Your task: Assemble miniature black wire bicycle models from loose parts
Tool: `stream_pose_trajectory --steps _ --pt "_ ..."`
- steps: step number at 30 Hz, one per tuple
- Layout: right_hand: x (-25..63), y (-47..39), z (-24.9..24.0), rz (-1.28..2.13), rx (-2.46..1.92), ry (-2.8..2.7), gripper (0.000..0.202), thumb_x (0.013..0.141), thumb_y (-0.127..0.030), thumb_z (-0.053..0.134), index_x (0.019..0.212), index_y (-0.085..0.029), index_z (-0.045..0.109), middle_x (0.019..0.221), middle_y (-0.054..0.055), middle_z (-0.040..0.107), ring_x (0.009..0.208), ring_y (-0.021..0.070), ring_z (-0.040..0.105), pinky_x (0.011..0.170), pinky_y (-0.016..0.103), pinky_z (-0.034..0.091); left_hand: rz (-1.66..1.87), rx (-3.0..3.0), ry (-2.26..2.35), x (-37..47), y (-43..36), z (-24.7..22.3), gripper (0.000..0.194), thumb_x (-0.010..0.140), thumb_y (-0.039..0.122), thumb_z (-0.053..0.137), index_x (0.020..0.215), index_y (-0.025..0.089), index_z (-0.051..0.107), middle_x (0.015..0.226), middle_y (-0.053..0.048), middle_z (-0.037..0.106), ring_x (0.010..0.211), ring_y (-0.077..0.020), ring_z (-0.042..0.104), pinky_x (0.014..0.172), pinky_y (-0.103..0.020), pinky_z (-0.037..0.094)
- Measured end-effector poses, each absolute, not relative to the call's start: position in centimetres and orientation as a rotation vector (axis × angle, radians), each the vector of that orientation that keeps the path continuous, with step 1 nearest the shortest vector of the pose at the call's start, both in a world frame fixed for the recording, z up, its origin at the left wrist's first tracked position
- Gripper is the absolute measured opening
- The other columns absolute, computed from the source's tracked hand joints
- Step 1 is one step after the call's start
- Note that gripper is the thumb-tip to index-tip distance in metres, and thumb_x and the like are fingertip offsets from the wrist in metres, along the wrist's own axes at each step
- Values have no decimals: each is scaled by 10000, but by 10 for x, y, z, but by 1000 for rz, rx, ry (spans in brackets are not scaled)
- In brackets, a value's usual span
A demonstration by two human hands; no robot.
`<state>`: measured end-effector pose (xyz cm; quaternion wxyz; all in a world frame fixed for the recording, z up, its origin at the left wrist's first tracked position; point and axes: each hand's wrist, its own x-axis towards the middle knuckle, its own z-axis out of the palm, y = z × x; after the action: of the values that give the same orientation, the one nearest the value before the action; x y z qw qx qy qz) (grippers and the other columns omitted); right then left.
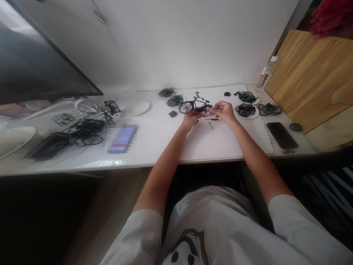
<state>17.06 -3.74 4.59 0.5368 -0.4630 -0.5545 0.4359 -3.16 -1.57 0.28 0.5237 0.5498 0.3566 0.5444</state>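
Observation:
A small black model bicycle point(195, 104) stands upright above the white table, its front wheel toward the left. My left hand point(192, 117) is closed on it from below, near the pedals. With fingers pinched together, my right hand point(223, 111) holds the rear wheel area from the right. Small metal tools point(211, 125) lie on the white sheet point(220, 143) just below the hands. Left of the bicycle are a small green block point(173, 114) and a dish with green parts point(175, 100). The fingertips partly hide the rear wheel.
Dishes of dark bicycle parts point(246, 110), a black phone point(282, 135) and a bottle point(266, 74) are at the right. At the left are a pixelated blue object point(122, 138), a white plate point(138, 108) and piled model bicycles point(89, 127). A wall point(176, 48) rises behind.

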Motion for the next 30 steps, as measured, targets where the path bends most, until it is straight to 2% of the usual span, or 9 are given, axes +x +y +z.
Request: stream_pose_trajectory --steps 8,16,22,27,30 --pt "172 -36 43 1133 -1094 -1300 656 580 -571 1085 820 -212 593 794 60 790 721 214 814 466 178 476 1299 1328 877 -32 -16 3 582 580 544 1011 953 165 773 933 -91 793 841 -191 660 814 -342 497" --pt "171 -34 41 1081 -1102 -1318 675 572 -609 1077 806 -216 581 754 53 769 678 211 796 436 189 439 1292 1377 913 -32 -18 3 604 600 607 1005 955 175 777 886 -77 782 825 -195 662 768 -334 484" --pt "170 -35 41 988 -1121 -1370 682 558 -661 1052 763 -231 564 677 32 719 660 225 778 445 220 457 1280 1389 913 -32 -17 1 537 644 578 988 913 173 759 879 -80 761 803 -189 657 730 -331 462" --pt "169 -38 43 911 -1105 -1428 636 601 -647 1029 747 -241 563 671 24 705 641 202 734 555 275 554 1274 1396 906 -31 -17 -1 537 665 577 984 934 163 772 862 -77 761 801 -190 680 723 -323 472" --pt "170 -39 42 855 -1096 -1466 595 635 -635 1011 754 -245 578 681 17 695 631 191 701 584 299 571 1278 1393 895 -31 -17 0 554 677 577 983 970 153 780 871 -81 764 814 -197 703 728 -323 485"
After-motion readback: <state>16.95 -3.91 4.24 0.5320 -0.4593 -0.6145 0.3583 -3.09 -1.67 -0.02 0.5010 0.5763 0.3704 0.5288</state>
